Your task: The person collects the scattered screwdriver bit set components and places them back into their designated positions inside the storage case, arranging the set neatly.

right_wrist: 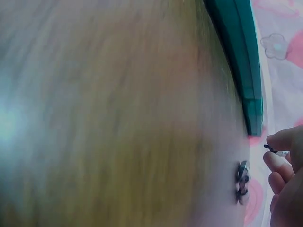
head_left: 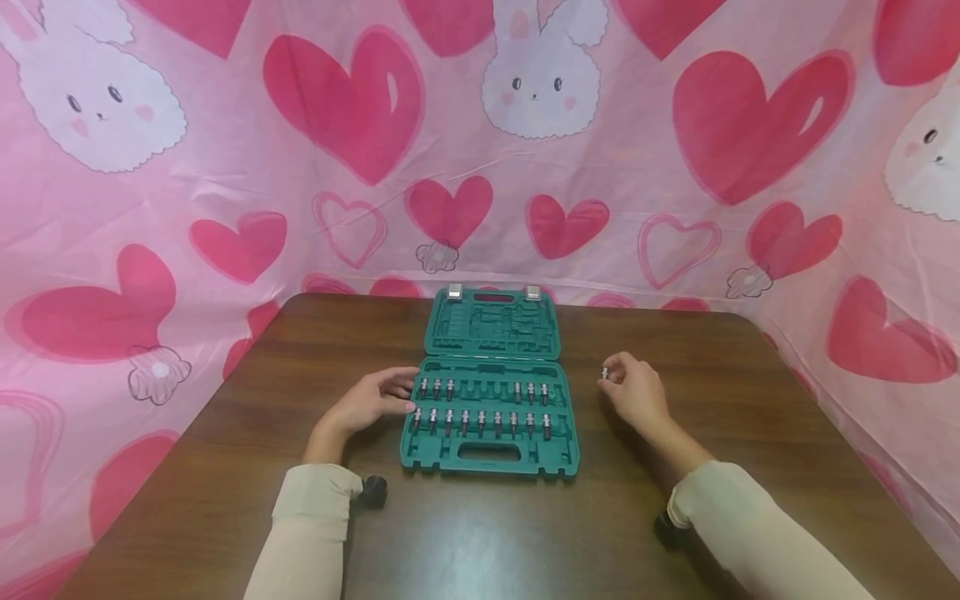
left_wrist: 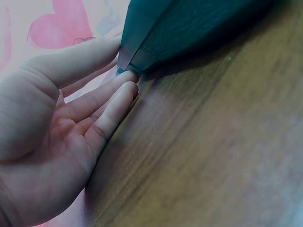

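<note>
Loose bits [right_wrist: 243, 182] near right grip [head_left: 637, 393], green case [head_left: 435, 450], backdrop [head_left: 622, 158]

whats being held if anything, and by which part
The right hand pinches a small metal bit in its fingertips, dark tip poking out; exact spot partly hidden. The left hand touches the green case.

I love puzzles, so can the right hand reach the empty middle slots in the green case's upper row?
Probably yes. The right hand, holding a small metal bit, is just right of the green case; its lid is open and nothing covers the empty slots.
</note>
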{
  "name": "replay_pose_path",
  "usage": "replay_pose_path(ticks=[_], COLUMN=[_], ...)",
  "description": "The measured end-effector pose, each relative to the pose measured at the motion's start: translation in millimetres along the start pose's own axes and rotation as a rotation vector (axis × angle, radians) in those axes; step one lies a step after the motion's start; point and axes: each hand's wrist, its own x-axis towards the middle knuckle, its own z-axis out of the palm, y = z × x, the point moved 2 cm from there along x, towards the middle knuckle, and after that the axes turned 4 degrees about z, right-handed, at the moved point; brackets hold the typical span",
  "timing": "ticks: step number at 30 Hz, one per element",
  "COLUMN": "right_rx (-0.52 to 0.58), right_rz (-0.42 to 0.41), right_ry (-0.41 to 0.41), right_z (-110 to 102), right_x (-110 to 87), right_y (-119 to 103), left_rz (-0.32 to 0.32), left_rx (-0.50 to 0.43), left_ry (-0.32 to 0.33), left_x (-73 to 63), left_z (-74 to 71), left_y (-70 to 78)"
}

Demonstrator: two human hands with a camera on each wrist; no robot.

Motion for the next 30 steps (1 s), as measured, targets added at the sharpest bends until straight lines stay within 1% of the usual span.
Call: replay_pose_path(ticks=[10, 15, 27, 30], right_rx=[0.026, 0.037, 0.128, 0.145], right_rz=[0.012, 0.035, 0.084, 0.065], right_ry=[0.006, -0.023, -0.06, -0.06], right_z=[12, 17, 32, 38], right_x=[2.2, -1.6, -9.0, -9.6], right_y=[-16, -23, -44, -51], left_rz=[0.005, -0.007, -0.007, -0.004], left_rx=[-0.01, -0.002, 0.012, 0.016], left_ry=[0.0, -0.004, -0.006, -0.007], left_x=[0.9, 1.3, 1.5, 1.7], left_z=[0.1, -0.1, -0.2, -0.7], left_y=[0.6, 1.3, -1.3, -1.6])
